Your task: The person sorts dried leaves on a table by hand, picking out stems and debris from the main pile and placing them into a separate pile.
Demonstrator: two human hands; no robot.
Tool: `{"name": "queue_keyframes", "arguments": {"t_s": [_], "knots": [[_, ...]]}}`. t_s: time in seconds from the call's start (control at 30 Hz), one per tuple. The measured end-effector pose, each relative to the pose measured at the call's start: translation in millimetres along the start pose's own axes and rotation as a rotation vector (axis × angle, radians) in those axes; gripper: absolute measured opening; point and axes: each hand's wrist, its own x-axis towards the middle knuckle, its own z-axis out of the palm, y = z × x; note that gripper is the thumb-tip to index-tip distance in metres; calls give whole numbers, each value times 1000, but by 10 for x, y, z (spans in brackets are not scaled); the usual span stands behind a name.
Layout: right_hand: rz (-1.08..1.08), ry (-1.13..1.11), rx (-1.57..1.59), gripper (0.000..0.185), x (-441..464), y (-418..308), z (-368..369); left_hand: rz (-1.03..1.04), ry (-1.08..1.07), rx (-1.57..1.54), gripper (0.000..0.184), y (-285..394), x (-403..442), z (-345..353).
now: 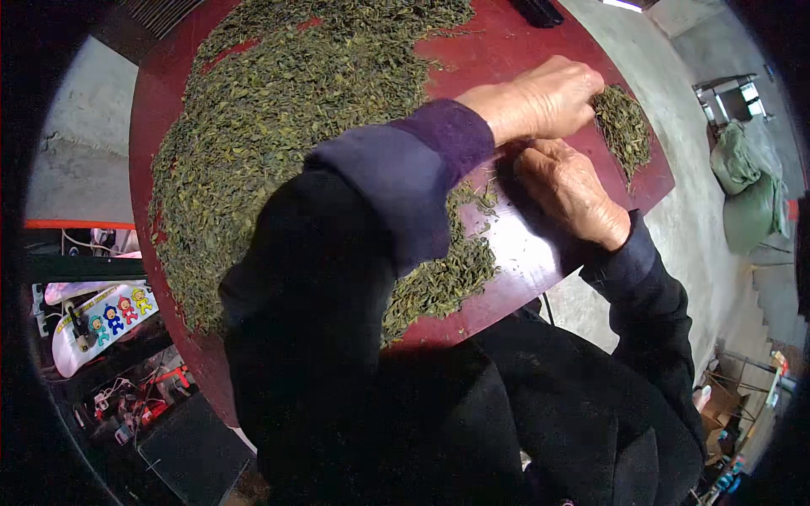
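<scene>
Dried green tea leaves (pixel 287 126) cover the left and middle of a red round-edged table (pixel 481 59). My left hand (pixel 544 97) reaches across to the right, its fingers curled down beside a small heap of tea leaves (pixel 623 131) near the table's right edge. Just below it, close to the left wrist, is my right hand (pixel 574 185), with its fingers bent inward. Whatever either hand may hold is hidden. Another patch of tea leaves (pixel 443 282) lies by the table's near edge, below my left sleeve.
A dark object (pixel 537 12) rests at the table's far edge. Green bags (pixel 751 190) stand on the floor at right, near a metal frame (pixel 732 99). On the left are a board with cartoon figures (pixel 105 320) and cluttered red items (pixel 156 409).
</scene>
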Motion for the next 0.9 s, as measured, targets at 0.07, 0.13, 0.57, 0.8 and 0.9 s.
{"name": "queue_keyframes", "arguments": {"t_s": [0.07,0.13,0.57,0.8,0.9], "knots": [[35,9,65,8,-12,-22,3,-3,-6,36,19,59,-89,-110],[31,-9,14,8,5,-17,-6,-48,-99,175,16,-79,-350,-278],[-135,-123,-463,6,113,-154,-40,-261,-332,286,5,339,-1140,-267],[-105,-257,-594,8,254,-278,1,-98,-219,447,5,331,-1197,-84],[-113,-278,-570,7,264,-213,29,-133,-251,451,6,344,-1190,-46]]}}
